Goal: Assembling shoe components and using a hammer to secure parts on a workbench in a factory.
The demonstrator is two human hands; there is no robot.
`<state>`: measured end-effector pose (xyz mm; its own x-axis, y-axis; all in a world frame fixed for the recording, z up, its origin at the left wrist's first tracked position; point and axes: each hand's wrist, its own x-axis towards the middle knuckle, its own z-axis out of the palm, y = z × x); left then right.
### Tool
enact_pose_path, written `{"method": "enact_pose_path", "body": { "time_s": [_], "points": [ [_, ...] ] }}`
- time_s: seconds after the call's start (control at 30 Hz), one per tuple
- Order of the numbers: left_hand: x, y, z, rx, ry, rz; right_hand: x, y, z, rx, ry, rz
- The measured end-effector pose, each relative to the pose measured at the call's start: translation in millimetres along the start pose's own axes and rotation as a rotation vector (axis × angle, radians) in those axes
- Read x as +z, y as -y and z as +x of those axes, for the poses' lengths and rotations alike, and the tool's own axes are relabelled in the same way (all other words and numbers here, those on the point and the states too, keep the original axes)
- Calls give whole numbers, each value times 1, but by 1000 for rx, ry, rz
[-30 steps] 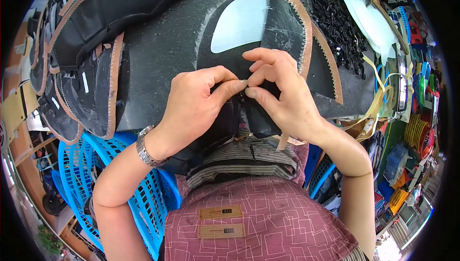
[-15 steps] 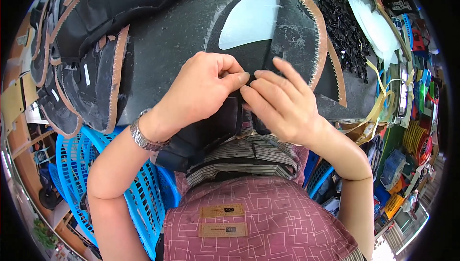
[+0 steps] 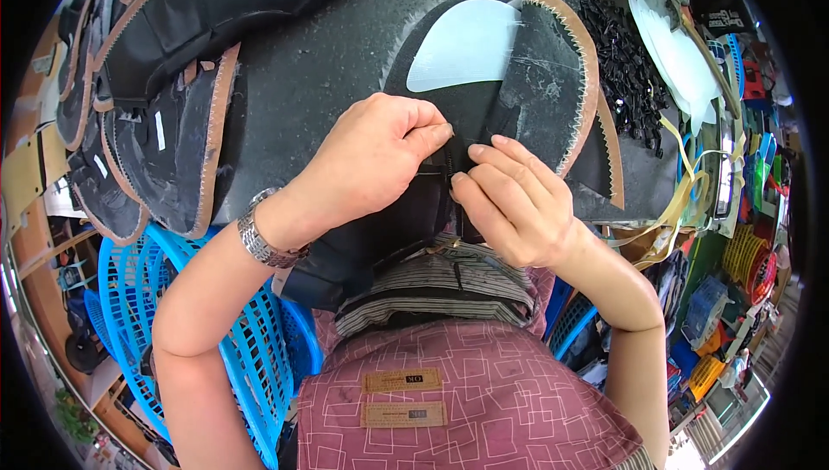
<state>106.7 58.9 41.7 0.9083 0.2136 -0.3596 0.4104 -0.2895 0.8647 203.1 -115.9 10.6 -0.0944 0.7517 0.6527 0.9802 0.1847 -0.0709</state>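
Observation:
A black leather boot upper (image 3: 550, 60) lies before me, edged with brown zigzag-cut lining and bearing a white stiffener patch (image 3: 462, 43). A narrow black zipper (image 3: 448, 159) runs along its opening toward my lap. The thumb and forefinger of my left hand (image 3: 367, 155) pinch the zipper's upper end. Just below and to the right, my right hand (image 3: 518, 202) is closed, its thumb and curled forefinger on the zipper. Whether a slider sits between those fingertips is hidden. Black leather of the same piece (image 3: 389, 220) hangs over the bench's near edge.
More black uppers with brown edging (image 3: 186, 155) are stacked at the left. A heap of small black zipper sliders (image 3: 617, 60) lies right of the work, beside white stiffener pieces (image 3: 673, 56) and yellowish strips (image 3: 686, 181). Blue plastic baskets (image 3: 250, 340) stand below the bench.
My right hand has moved down along the zipper, away from my left fingertips, and its raised forefinger has curled in. The boot upper has shifted slightly to the right.

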Motion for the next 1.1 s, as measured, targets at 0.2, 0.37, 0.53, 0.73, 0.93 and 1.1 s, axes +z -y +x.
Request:
{"method": "enact_pose_path", "body": {
  "time_s": [0.2,0.37,0.53,0.73,0.93,1.1],
  "points": [
    [6,-7,-5,22,-67,107,-1,2,2,46,-7,-39],
    [17,-9,-12,135,-179,212,-2,4,5,92,-1,-86],
    [15,-6,-11,154,-126,205,-3,2,6,87,29,-33],
    [11,-1,-8,53,-68,93,-1,-1,-1,-65,14,19],
    [6,-1,-5,28,0,65,0,0,-2,-13,-8,42],
    [8,-2,-7,15,-22,75,1,-1,-2,-13,-34,36]
  ]
}}
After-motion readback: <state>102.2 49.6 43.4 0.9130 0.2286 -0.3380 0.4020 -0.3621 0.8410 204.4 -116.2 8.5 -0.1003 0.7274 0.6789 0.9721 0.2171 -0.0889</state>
